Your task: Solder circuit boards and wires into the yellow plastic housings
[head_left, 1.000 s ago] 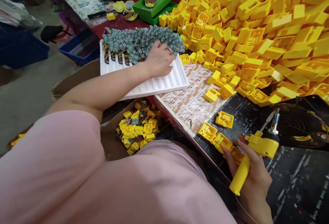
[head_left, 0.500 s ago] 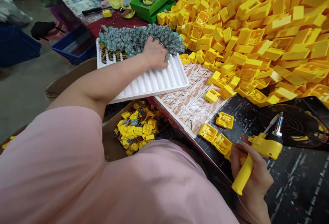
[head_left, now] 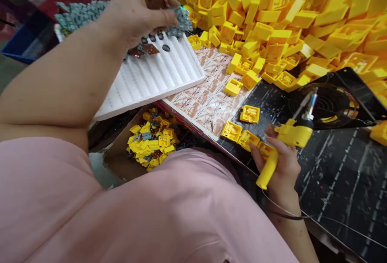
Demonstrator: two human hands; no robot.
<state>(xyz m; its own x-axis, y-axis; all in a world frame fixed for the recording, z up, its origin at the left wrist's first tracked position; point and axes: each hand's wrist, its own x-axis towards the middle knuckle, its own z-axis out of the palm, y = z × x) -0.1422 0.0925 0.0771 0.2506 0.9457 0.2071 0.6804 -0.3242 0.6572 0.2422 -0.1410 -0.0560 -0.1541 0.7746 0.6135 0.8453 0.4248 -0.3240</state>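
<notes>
My left hand [head_left: 145, 9] is raised over the white ribbed foam tray [head_left: 157, 77], its fingers pinched at a small grey part by the pile of grey parts [head_left: 81, 13]. Small dark round pieces and a brown piece hang below the fingers. In my right hand [head_left: 282, 160] is a yellow soldering gun [head_left: 294, 134], its metal tip pointing up and away. Beside that hand, open yellow housings [head_left: 231, 131] stand in a row along the table edge. Another open housing [head_left: 250, 114] sits just behind them.
A big heap of yellow housings [head_left: 269, 25] covers the back right. A black fan [head_left: 335, 98] stands beyond the soldering gun. Below the table edge is a cardboard box [head_left: 116, 156] holding yellow pieces. A blue crate [head_left: 27, 41] is at the left.
My left hand has lifted from the grey pile, now with small parts hanging under its fingers. The view has shifted, so the tray and housings appear further left and higher. My right hand still holds the soldering gun.
</notes>
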